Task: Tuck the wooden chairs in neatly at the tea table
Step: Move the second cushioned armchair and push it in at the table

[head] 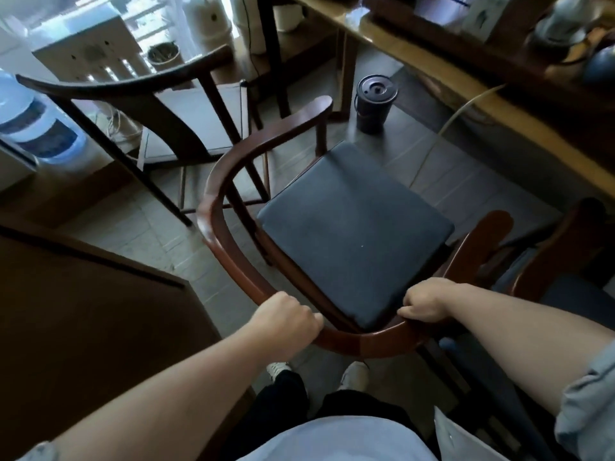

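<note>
While 2 hands — left hand point(283, 319), right hand point(429, 302) — grip 1 wooden chair point(219, 234).

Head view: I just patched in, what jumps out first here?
The wooden chair with a dark cushion fills the centre, its curved back rail gripped by the left hand and right hand. The tea table runs along the upper right, the chair not yet under it. A dark lidded bin stands on the floor between them.

A: Bright daylight enters from eleven o'clock, washing out the window point(100, 15); elsewhere the room is dim.

B: Agreed. Straight lines bow toward the edges, the table point(466, 78) at one o'clock looks soft, shadows deepen at eight o'clock.
</note>
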Action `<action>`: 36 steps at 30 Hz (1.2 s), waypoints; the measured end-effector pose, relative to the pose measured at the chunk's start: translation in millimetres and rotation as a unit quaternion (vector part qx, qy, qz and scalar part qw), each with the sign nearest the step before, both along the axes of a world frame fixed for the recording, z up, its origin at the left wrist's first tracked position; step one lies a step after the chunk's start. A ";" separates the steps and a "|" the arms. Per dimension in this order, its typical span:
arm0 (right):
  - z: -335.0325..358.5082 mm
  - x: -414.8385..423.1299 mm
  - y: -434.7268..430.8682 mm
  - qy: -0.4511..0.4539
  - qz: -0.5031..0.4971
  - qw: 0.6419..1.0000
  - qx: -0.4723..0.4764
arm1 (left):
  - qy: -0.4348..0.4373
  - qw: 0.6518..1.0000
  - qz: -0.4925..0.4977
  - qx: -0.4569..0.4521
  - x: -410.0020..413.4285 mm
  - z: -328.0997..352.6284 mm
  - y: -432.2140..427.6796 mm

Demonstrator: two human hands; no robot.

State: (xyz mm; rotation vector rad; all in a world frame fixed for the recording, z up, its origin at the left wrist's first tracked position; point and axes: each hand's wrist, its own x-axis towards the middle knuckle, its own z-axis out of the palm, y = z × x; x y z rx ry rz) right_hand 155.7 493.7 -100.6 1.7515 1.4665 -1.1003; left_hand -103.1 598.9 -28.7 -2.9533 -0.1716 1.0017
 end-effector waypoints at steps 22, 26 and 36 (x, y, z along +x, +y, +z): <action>88.5 -79.5 5.8 0.063 -0.434 0.811 0.388 | -0.338 0.924 -0.059 -0.170 5.4 9.5 199.7; 83.6 -143.7 13.8 0.048 -0.495 0.778 0.385 | -0.327 0.912 -0.105 -0.225 10.8 6.2 230.6; 41.8 -226.8 24.2 -0.038 -0.403 0.842 0.356 | -0.181 0.920 -0.231 -0.262 -34.6 -31.8 241.3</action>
